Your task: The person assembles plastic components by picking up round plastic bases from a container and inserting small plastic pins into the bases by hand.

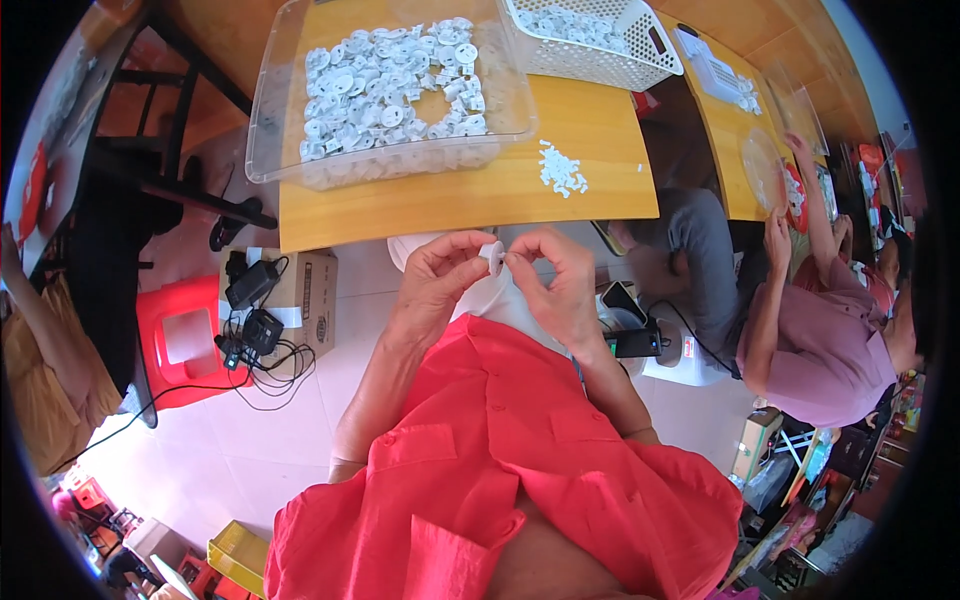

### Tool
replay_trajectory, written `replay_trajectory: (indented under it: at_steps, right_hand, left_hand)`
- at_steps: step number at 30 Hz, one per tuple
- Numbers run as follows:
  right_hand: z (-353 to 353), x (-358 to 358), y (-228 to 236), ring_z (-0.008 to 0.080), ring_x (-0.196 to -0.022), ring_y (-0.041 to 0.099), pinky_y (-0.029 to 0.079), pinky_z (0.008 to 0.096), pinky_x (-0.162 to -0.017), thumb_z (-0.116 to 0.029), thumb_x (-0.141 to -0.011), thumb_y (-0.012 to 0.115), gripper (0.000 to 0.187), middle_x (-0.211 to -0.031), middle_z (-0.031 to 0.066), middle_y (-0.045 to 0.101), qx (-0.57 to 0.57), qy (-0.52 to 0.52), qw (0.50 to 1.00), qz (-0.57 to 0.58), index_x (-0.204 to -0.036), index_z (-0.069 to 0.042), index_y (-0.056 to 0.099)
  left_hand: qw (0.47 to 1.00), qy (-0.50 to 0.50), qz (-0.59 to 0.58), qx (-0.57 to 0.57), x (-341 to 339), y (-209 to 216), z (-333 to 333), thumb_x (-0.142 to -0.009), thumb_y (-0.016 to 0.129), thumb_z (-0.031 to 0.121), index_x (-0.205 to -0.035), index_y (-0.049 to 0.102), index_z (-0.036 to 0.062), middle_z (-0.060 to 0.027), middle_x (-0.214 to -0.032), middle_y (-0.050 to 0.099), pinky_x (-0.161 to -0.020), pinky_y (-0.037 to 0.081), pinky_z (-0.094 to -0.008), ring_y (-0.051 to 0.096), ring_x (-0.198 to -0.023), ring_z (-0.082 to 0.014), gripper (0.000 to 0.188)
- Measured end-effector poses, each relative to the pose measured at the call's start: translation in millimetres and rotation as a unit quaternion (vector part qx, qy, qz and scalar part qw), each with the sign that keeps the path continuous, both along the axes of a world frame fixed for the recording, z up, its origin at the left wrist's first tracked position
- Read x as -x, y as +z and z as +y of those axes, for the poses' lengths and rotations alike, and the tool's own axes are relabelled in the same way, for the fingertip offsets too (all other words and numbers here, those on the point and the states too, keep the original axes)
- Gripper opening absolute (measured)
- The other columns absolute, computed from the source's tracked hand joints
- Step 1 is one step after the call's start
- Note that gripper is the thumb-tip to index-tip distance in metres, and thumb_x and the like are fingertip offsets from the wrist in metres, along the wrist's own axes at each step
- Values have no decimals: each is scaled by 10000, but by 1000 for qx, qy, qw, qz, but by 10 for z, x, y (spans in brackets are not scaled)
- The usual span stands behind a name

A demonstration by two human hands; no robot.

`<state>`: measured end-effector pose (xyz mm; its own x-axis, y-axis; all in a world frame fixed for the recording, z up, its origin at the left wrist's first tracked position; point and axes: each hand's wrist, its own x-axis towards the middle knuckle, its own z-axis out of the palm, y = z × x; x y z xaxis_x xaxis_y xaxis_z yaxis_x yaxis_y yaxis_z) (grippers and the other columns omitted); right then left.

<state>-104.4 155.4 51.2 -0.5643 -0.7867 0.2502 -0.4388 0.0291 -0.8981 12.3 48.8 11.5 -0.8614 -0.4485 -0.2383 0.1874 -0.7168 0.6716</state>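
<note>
Just in front of the table edge, my left hand (428, 288) pinches a small white round plastic part (492, 257) between thumb and fingers. The part is held on edge, its disc turned toward my right hand (560, 290). That hand's thumb and forefinger are pressed together against the disc's face; whatever lies between them is too small to name. Beyond my hands, a clear plastic bin (262, 140) on the table holds a great many similar white parts (380, 95). A loose pile of tiny white pieces (562, 170) lies on the wood to its right.
The wooden table (400, 212) spans the front. A white perforated basket (640, 68) of white parts stands at its back right. On the left are a red stool (165, 300) and a cardboard box (318, 290) with black adapters and cables. A person in a mauve shirt (825, 345) sits at right.
</note>
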Motion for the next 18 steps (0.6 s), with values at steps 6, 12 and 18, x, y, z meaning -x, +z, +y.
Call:
replay_trajectory:
  at_steps: [6, 12, 18]
  right_hand:
    - [19, -29, 0, 228, -606, 556, 437, 305, -556, 25, -733, 585, 66, -674, 110, 539, -7, -6, 1000, 26, -754, 13, 524]
    - [-5, 18, -120, 228, -620, 561, 436, 307, -561, 24, -738, 586, 73, -677, 107, 532, -10, 1, 999, 53, -761, 7, 518]
    - [44, 149, -142, 141, -660, 563, 440, 262, -596, -31, -763, 621, 86, -702, 64, 573, 1, 1, 998, -65, -812, 2, 558]
  left_hand:
    - [1000, 6, -4, -3, -8, 2, 79, -795, 615, -1, -1040, 600, 3, -38, -900, 618, -776, 463, -226, 571, -830, -96, 245]
    - [1000, 11, -13, -3, 73, -58, 72, -799, 609, -1, -1037, 599, -3, -44, -898, 617, -776, 466, -223, 575, -823, -101, 238]
    - [1000, 0, -26, 14, 107, 5, 1, -804, 600, 11, -1018, 602, -2, -49, -900, 619, -770, 478, -235, 582, -829, -105, 215]
